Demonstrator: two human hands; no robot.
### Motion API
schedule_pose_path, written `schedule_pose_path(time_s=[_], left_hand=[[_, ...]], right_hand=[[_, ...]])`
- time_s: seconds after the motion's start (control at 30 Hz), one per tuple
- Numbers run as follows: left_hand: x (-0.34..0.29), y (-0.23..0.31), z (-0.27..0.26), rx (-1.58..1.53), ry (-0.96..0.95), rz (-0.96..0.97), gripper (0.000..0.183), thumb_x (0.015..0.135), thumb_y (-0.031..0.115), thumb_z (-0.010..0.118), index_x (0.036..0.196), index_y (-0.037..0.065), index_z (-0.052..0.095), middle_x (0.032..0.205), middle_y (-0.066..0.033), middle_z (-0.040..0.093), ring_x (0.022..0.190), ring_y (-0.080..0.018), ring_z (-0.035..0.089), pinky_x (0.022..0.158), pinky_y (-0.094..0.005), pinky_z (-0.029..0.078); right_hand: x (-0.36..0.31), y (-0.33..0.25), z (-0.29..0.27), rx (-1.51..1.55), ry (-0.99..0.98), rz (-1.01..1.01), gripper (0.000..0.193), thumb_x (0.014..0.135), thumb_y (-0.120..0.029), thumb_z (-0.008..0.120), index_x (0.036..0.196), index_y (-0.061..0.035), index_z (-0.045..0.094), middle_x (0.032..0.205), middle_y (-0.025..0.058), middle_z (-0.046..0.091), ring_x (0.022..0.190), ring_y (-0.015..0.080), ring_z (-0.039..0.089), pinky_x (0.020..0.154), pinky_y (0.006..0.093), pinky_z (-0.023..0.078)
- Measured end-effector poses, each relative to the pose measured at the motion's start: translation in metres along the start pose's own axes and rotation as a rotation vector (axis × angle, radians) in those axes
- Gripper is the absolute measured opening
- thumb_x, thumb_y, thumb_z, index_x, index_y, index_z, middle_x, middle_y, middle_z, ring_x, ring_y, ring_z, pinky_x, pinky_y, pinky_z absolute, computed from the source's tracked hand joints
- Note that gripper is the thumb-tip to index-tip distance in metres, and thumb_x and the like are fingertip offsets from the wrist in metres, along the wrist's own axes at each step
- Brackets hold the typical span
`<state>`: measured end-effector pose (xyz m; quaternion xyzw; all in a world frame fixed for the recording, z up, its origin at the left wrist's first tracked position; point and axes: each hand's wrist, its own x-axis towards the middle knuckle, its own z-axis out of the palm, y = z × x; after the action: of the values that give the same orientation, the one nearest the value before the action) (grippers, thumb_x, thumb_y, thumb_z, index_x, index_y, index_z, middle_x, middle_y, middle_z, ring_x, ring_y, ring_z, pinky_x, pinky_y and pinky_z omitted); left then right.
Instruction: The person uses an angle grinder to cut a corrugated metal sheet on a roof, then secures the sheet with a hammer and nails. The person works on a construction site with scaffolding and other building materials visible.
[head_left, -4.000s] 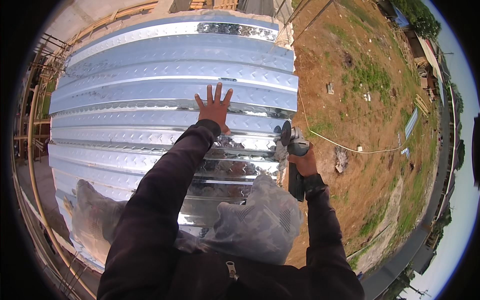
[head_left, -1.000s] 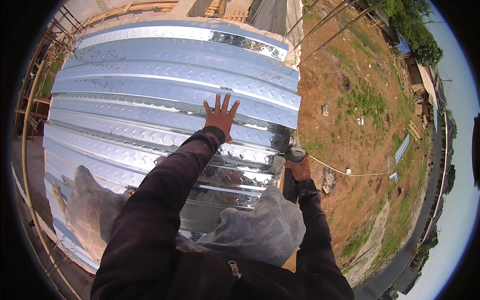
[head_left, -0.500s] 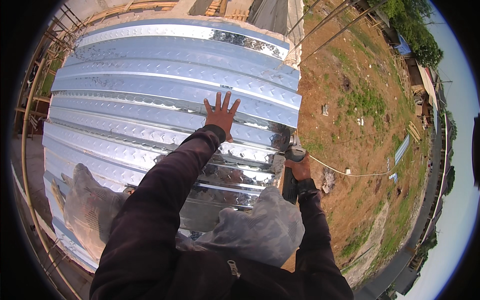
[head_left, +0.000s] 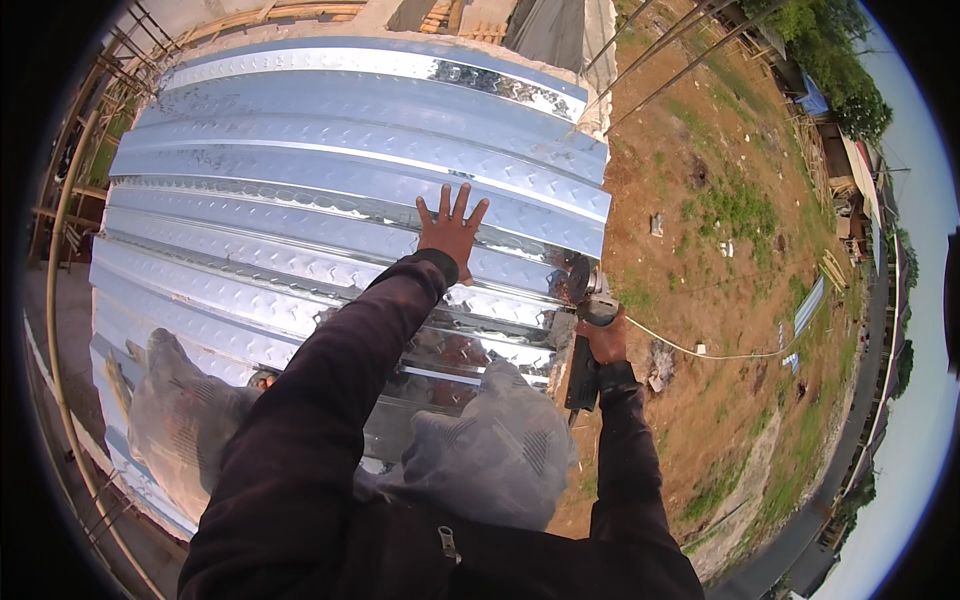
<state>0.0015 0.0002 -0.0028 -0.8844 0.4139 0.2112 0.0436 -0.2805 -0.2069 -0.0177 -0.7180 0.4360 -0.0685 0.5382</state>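
Note:
Shiny ribbed metal decking sheets (head_left: 300,150) spread out in front of me, embossed with small marks. My left hand (head_left: 448,240) lies flat on the sheets with its fingers spread, holding nothing. At the sheets' right edge, my right hand (head_left: 606,338) is wrapped round an angle grinder (head_left: 598,305). The grinder's disc end is at the metal edge; whether it cuts in cannot be made out. Its dark body hangs down below my hand. My knees (head_left: 490,450) are bent over the sheets in greyish patterned trousers.
Past the right edge the ground (head_left: 720,250) lies far below, brown with grass patches. A pale cable (head_left: 690,350) trails off to the right. Thin steel rods (head_left: 680,45) stick out at the upper right. Bamboo poles (head_left: 52,270) stand along the left side.
My right hand and the grinder have shifted slightly, the grinder's head turning a little. My right knee has moved left. My left hand stays flat on the sheet.

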Motion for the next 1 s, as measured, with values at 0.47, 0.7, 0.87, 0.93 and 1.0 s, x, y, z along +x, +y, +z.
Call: schedule_pose_path(time_s=[0.47,0.7,0.87,0.93,1.0], left_hand=[[-0.002,-0.004,0.003,-0.017,0.038,0.022,0.146,0.049,0.05,0.094,0.161,0.019,0.005,0.166,-0.0201,-0.004,0.151,-0.0472,-0.001,0.108,-0.0791,0.012],[0.0,-0.002,0.002,-0.022,0.027,0.029,0.145,0.049,0.05,0.094,0.16,0.019,0.006,0.165,-0.0203,-0.004,0.151,-0.0472,-0.001,0.108,-0.0792,0.011],[-0.001,-0.003,0.004,-0.02,0.053,0.036,0.145,0.049,0.05,0.094,0.16,0.019,0.007,0.165,-0.0205,-0.004,0.151,-0.0473,-0.001,0.108,-0.0798,0.01],[-0.001,-0.004,0.002,-0.017,0.023,0.032,0.145,0.05,0.05,0.094,0.16,0.019,0.007,0.165,-0.0205,-0.005,0.151,-0.0474,-0.001,0.108,-0.08,0.01],[0.0,-0.003,0.001,-0.02,0.016,0.033,0.144,0.05,0.05,0.094,0.16,0.019,0.007,0.165,-0.0205,-0.005,0.151,-0.0475,-0.001,0.107,-0.0801,0.011]], right_hand=[[0.008,0.015,0.0,-0.003,-0.004,0.029,0.076,0.066,-0.002,0.078,0.13,0.0025,0.039,0.113,0.0111,0.063,0.102,0.0216,0.062,0.089,0.0339,0.052],[0.007,0.014,-0.001,0.084,-0.006,0.012,0.074,0.065,0.0,0.078,0.128,0.0014,0.039,0.113,0.0111,0.063,0.1,0.0215,0.063,0.088,0.0339,0.053],[0.01,0.01,-0.008,-0.032,-0.015,-0.01,0.073,0.064,0.0,0.077,0.127,0.0008,0.04,0.111,0.0115,0.064,0.098,0.0219,0.064,0.086,0.035,0.053],[0.005,0.004,-0.003,-0.045,0.013,-0.032,0.069,0.068,-0.003,0.079,0.125,0.001,0.041,0.109,0.0099,0.064,0.097,0.0222,0.063,0.085,0.035,0.053],[0.005,0.002,-0.002,0.003,0.024,-0.036,0.068,0.067,-0.004,0.079,0.125,0.001,0.042,0.109,0.0102,0.064,0.096,0.0225,0.063,0.084,0.0351,0.053]])
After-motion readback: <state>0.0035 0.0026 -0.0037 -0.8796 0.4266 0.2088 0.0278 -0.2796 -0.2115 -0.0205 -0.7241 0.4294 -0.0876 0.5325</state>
